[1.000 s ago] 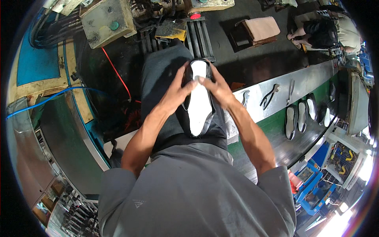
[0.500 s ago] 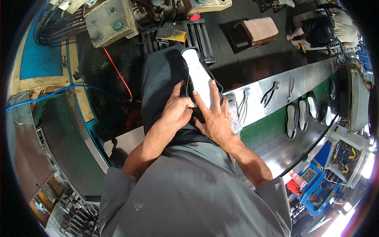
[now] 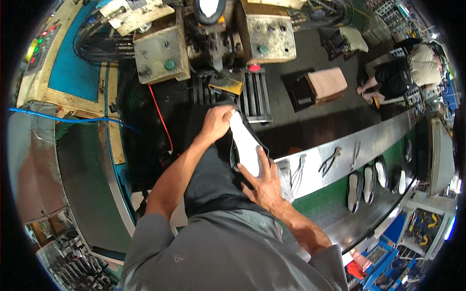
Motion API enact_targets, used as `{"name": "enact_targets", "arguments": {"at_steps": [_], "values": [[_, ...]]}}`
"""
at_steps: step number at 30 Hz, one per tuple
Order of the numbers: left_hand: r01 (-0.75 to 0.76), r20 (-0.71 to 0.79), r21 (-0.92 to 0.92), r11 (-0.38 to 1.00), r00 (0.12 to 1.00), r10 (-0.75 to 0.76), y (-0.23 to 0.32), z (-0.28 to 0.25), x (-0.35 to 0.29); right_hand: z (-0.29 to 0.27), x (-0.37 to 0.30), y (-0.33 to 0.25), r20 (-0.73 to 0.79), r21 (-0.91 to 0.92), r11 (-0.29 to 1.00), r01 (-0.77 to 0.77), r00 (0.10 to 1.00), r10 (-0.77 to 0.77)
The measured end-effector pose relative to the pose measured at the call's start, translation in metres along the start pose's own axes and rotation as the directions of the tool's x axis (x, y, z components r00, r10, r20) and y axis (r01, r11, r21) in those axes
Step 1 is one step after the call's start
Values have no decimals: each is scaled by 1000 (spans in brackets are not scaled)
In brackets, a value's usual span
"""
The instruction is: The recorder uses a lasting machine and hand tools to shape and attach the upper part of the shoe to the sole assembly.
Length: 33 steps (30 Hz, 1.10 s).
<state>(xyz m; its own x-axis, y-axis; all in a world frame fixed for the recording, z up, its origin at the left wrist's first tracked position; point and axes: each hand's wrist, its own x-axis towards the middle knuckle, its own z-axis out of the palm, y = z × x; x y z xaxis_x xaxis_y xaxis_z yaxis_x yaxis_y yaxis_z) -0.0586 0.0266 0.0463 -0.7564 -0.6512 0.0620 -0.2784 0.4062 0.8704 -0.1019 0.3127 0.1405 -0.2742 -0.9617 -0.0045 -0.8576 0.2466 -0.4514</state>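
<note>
Gripping the far end of a black shoe (image 3: 236, 147), your left hand (image 3: 217, 122) has its fingers curled in tightly; their tips are hard to make out. The shoe lies lengthwise on your lap, its white insole (image 3: 245, 141) facing up. Your right hand (image 3: 267, 188) rests over the near end with fingers spread wide, two of them reaching forward over the shoe; whether the palm bears on it cannot be told. That near end is hidden beneath your hand and merges with your dark trousers (image 3: 206, 191).

Ahead of you, another shoe (image 3: 209, 10) stands at the machine, cut off by the upper edge. To your right, pliers (image 3: 330, 160) lie on the metal ledge (image 3: 313, 180); glare washes out the tool (image 3: 298, 173) nearest your right hand. Beyond, pale-lined shoes (image 3: 369, 185) stand on the green bench (image 3: 315, 209), the farthest too dark to read clearly.
</note>
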Motion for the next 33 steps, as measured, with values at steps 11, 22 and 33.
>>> {"name": "enact_targets", "arguments": {"at_steps": [11,22,33], "values": [[388,399,-367,845,887,-233,-36,-18,30,-33,32,11,42,87,996,-15,999,12],[258,191,-926,276,950,-247,36,-180,270,-139,141,-4,-270,62,988,-139,951,151],[-33,18,-931,363,990,137,33,-226,114,-151,363,-24,-415,2,999,36,909,-32]]}}
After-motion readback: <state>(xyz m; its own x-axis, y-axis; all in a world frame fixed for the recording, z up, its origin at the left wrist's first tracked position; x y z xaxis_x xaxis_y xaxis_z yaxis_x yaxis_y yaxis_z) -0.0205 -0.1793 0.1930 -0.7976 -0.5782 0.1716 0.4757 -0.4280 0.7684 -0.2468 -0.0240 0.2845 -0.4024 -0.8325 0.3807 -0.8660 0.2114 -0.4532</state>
